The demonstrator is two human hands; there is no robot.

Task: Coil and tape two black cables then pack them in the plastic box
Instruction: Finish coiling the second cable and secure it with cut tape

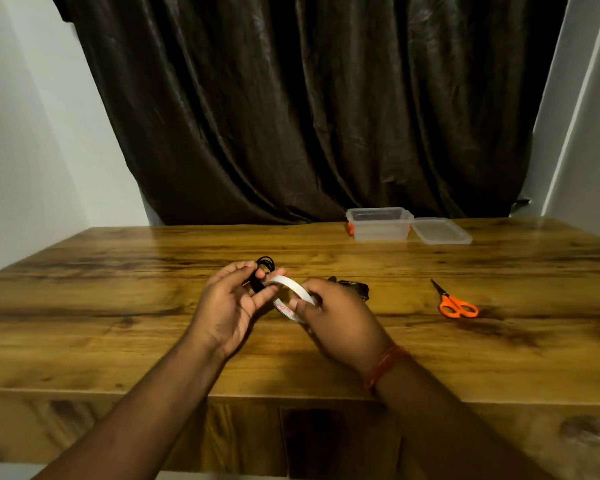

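Both forearms reach in from the near table edge; right wrist carries a reddish thread band (383,365). Right hand (340,320) has fingers curled round the white tape roll (293,296), thumb on its rim. Left hand (227,303) pinches a coiled black cable (264,271) between thumb and fingers, the coil bunched upright, the roll touching the fingertips just beside it. Whether a free tape end is already on the coil cannot be told; the contact spot is hidden by fingers. Second black cable (352,289) lies on the wooden table (118,289) just behind the right hand, partly hidden, its state unclear. Risks, as judgement: the loops may spring loose if the left pinch relaxes while tape is pulled; tape may stick to fingers or fold on itself, since both hands are occupied; cutting calls for the orange-handled scissors (456,303), lying well apart to the right, so one hand must let go. Clear plastic box (380,225) stands open at the far edge, its lid (442,232) just beside it; nothing stands between hands and box except the second cable.
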